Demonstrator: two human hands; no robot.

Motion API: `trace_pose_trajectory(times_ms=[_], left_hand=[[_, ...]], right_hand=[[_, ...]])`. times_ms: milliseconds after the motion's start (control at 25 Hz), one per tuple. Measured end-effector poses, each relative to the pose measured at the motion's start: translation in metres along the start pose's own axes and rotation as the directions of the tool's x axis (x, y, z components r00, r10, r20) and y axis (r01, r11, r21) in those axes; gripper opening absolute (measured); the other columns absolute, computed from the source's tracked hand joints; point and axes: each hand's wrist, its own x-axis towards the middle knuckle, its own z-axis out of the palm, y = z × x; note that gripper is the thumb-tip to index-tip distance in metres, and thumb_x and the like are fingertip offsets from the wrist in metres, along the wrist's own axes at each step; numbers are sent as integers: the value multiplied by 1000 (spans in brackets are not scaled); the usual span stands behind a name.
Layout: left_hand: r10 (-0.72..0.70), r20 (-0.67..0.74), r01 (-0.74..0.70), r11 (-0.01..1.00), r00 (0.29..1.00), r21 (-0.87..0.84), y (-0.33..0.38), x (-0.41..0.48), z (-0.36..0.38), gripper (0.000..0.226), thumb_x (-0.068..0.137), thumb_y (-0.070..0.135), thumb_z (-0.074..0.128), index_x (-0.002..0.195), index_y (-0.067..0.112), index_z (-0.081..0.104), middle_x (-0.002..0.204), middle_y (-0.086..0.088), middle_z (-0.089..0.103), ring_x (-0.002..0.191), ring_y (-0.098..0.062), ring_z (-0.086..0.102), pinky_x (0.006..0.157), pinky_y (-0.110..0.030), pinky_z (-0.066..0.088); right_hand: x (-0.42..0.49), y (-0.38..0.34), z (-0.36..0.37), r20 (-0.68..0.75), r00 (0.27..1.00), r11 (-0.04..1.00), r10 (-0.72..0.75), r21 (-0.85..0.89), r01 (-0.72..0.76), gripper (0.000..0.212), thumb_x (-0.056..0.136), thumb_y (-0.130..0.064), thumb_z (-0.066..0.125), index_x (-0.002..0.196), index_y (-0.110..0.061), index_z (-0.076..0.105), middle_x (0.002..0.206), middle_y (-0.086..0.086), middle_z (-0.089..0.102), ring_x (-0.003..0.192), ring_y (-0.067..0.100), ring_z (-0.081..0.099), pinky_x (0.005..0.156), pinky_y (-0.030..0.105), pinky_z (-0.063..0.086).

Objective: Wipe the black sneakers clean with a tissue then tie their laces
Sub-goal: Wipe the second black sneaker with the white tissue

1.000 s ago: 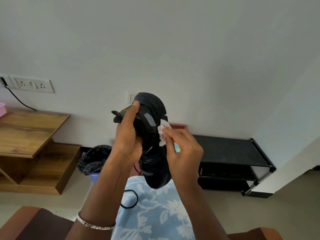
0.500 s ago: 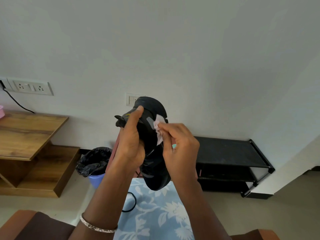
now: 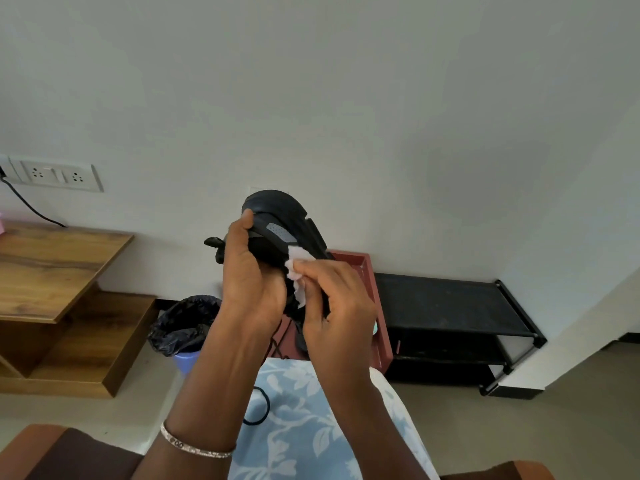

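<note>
A black sneaker (image 3: 277, 220) with a grey patch on its side is held up in front of me, toe upward. My left hand (image 3: 251, 282) grips it from the left, thumb on the sole edge. My right hand (image 3: 336, 306) pinches a crumpled white tissue (image 3: 298, 275) and presses it against the sneaker's side, below the grey patch. A black lace (image 3: 273, 344) hangs down under the shoe. Both hands hide the shoe's lower half.
A maroon crate (image 3: 375, 306) stands behind the hands, beside a black shoe rack (image 3: 450, 306) on the right. A purple bin lined with a black bag (image 3: 183, 323) sits on the floor next to a wooden table (image 3: 52, 271). A blue floral cloth (image 3: 311, 427) covers my lap.
The tissue in my right hand has moved down the sneaker's side, from the grey patch to below it. The sneaker has tilted slightly to the right in my left hand.
</note>
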Motion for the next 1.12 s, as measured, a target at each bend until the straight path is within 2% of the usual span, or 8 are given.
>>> trace_pose_trajectory(times_ms=[160,280,440,560,680,800,960,1120], left_hand=[[91,-2,-90,990,996,-113,8,6,0,23,99,31,54,101,12,66,85,-9,77,75,-24,77,65,-37,63],[76,-27,-78,994,997,-80,4,8,-1,24,98,32,54,100,12,66,83,-9,77,73,-23,76,70,-38,63],[27,-32,-31,994,999,-109,3,9,-4,25,97,33,56,99,11,68,86,-9,77,77,-23,75,75,-37,61],[29,-48,-35,992,998,-124,6,11,-8,24,96,32,57,100,11,68,89,-12,77,83,-27,76,86,-44,59],[62,-61,-67,994,996,-84,9,12,-12,21,95,30,58,102,12,67,89,-10,78,82,-27,76,77,-43,61],[54,-55,-57,996,997,-70,8,11,-11,21,95,30,57,101,12,67,84,-9,77,80,-25,76,76,-41,60],[-56,24,56,998,998,-9,-3,-2,-3,29,98,29,50,93,5,66,74,-11,71,69,-23,70,72,-34,60],[-60,35,58,996,998,69,0,-6,-3,28,98,28,51,95,4,65,77,-13,72,70,-24,72,75,-36,61]], right_hand=[[-32,9,4,7,1000,999,7,-41,-7,17,95,-17,63,104,-13,77,103,-3,73,100,9,66,90,26,56],[-22,1,7,-55,996,997,-64,-34,62,14,93,-10,65,100,-10,77,101,0,73,99,11,66,92,19,53],[4,7,4,-90,992,995,-86,-51,81,13,93,-1,67,99,-9,76,101,1,73,97,16,66,89,24,53],[-4,18,4,-42,998,995,-41,-88,37,17,97,-15,61,101,-10,77,102,0,73,98,15,65,88,19,51],[-23,29,3,-51,994,990,93,-101,-98,18,95,-23,63,101,-13,76,100,-3,73,95,14,66,85,13,49],[-15,22,4,-66,986,987,152,-53,-155,9,92,-11,72,99,-14,76,96,-5,72,92,11,65,78,21,53],[29,-1,6,-45,998,997,32,65,-29,15,92,0,68,99,-11,76,95,-4,73,90,13,66,80,20,50],[33,11,2,4,1000,994,1,114,-1,15,93,1,68,99,-10,75,96,-4,72,92,14,67,77,33,55]])
